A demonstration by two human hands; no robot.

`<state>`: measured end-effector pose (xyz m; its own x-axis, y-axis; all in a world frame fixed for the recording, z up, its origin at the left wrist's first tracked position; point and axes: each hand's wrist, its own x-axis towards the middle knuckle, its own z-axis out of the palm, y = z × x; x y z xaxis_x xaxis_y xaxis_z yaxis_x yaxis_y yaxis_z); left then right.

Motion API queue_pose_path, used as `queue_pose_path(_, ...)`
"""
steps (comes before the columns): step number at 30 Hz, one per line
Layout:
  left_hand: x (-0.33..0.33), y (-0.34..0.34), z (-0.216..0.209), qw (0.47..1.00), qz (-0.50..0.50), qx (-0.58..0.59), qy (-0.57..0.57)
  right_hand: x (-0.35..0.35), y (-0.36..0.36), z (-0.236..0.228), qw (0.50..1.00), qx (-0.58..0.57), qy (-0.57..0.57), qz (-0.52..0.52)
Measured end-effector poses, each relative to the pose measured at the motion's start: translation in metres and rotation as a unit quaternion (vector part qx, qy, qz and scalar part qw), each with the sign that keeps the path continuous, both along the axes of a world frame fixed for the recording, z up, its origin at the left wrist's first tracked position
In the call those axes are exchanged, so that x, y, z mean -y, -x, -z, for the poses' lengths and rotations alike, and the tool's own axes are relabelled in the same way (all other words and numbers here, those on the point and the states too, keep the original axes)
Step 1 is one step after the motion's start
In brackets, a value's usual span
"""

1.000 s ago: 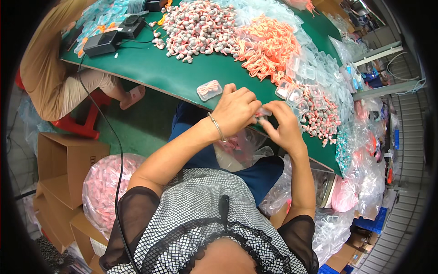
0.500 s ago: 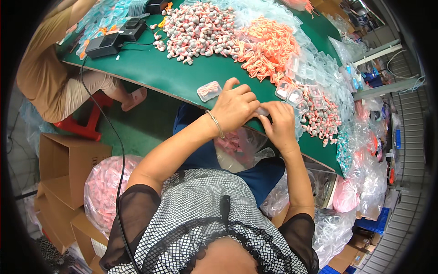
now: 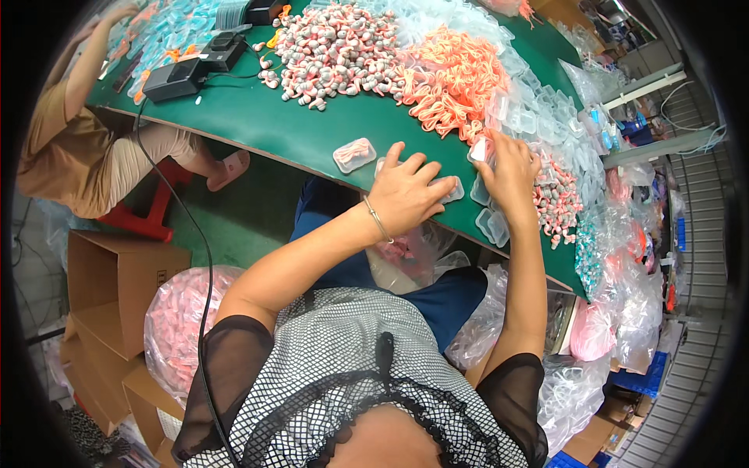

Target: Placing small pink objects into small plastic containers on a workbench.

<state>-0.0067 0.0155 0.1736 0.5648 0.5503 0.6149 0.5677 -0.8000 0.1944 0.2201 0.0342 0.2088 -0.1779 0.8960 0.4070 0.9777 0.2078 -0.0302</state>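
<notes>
My left hand (image 3: 409,191) lies over the table edge with its fingers spread. A clear plastic case (image 3: 454,191) shows past its fingertips, partly hidden by them. To its left lies another small clear case (image 3: 355,155) with a pink coiled cord inside. My right hand (image 3: 509,173) reaches to the cases right of the orange cords, thumb and fingers closed on a small clear case (image 3: 479,151) with something white in it. Below that hand sit a few clear cases (image 3: 491,226). Beside it is a small pile of pink and grey earbuds (image 3: 555,204).
Across the green table (image 3: 234,129) lie a big heap of grey and pink earbuds (image 3: 335,51), bundled orange cords (image 3: 452,82) and many clear cases (image 3: 538,93). Black power adapters (image 3: 175,80) trail a cable past my left side. Another person (image 3: 82,148) sits at left, near cardboard boxes (image 3: 117,273).
My hands have come apart from the small thing they held together. The left now rests spread over a case; the right has moved up and right to the cases by the cords.
</notes>
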Motion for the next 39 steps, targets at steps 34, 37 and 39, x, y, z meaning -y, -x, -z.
queue_pose_path(34, -0.123, 0.031, -0.023, 0.966, -0.203, -0.079, 0.135, 0.046, 0.018, -0.008, 0.963, -0.153, 0.066, -0.21)
queue_pose_path(37, -0.136, 0.022, -0.014, 0.966, -0.204, -0.081, 0.137, 0.054, 0.012, -0.01, 0.968, -0.153, 0.036, -0.196)
queue_pose_path(39, -0.138, 0.009, -0.011, 0.959, -0.239, -0.087, 0.124, 0.058, 0.005, -0.012, 0.968, -0.169, 0.029, -0.182)
